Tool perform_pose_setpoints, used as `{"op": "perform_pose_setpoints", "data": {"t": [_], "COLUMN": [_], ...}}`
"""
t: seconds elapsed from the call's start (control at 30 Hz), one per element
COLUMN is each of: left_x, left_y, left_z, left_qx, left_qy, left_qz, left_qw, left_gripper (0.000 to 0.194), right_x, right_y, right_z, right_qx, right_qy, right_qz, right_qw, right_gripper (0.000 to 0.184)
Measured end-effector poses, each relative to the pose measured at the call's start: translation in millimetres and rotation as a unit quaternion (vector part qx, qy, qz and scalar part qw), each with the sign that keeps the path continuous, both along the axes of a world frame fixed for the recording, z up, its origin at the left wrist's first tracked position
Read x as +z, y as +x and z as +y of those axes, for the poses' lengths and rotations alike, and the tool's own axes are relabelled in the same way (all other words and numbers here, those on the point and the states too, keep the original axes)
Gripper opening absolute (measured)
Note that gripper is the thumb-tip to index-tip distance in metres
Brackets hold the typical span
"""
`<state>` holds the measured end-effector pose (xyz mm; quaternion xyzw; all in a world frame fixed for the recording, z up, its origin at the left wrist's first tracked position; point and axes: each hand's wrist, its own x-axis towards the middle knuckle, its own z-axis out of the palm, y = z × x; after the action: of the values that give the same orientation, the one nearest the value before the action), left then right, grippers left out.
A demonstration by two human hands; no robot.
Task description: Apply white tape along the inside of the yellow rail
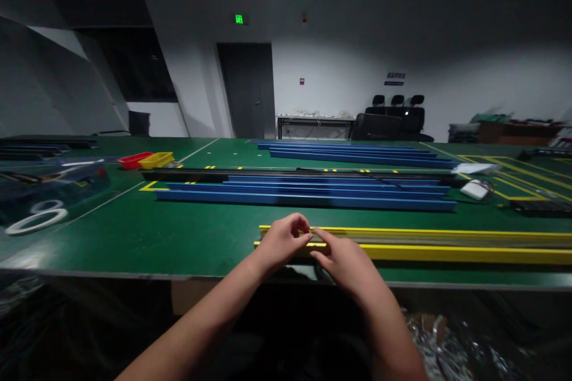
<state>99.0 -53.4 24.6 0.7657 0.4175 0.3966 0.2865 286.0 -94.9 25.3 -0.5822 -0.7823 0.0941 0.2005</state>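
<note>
Pinching the near end of a long yellow rail (447,244) at six o'clock on the green worktop (179,238), left hand (281,242) and right hand (346,262) meet, fingers seemingly clenched on it; steady, even grip suits best.

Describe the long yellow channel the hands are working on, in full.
The yellow channel is a long, straight trough with two bright yellow side rails and a dull grey-brown inside. It lies flat along the near edge of the green table, running off the picture to the right. At its left end the left hand and the right hand both touch it, fingers pinched over the top.
</note>
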Motion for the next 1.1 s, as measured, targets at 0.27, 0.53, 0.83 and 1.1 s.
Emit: {"op": "perform_pose_setpoints", "data": {"t": [0.27,0.53,0.83,1.1], "left_x": [1.1,-34.5,-39.7,-41.5], "left_y": [5.1,16.9,3.8,-42.0], "left_z": [-1.5,19.5,18.0,15.6], "left_qx": [-0.032,0.023,0.054,0.048], "left_qy": [0.042,0.143,0.184,0.178], "left_qz": [0.021,0.290,0.402,0.414], "left_qw": [0.998,0.946,0.895,0.892], "left_gripper": [0.017,0.073,0.066,0.066], "right_x": [-5.2,-8.2,-14.1,1.6], "right_y": [-12.6,31.0,66.3,59.0], "right_z": [12.5,18.2,23.8,10.9], "right_qx": [-0.055,-0.125,-0.065,-0.078], "right_qy": [-0.017,-0.032,-0.036,-0.004], "right_qz": [0.035,0.011,0.108,0.037], "right_qw": [0.998,0.992,0.991,0.996], "right_gripper": [0.029,0.027,0.027,0.027]}}
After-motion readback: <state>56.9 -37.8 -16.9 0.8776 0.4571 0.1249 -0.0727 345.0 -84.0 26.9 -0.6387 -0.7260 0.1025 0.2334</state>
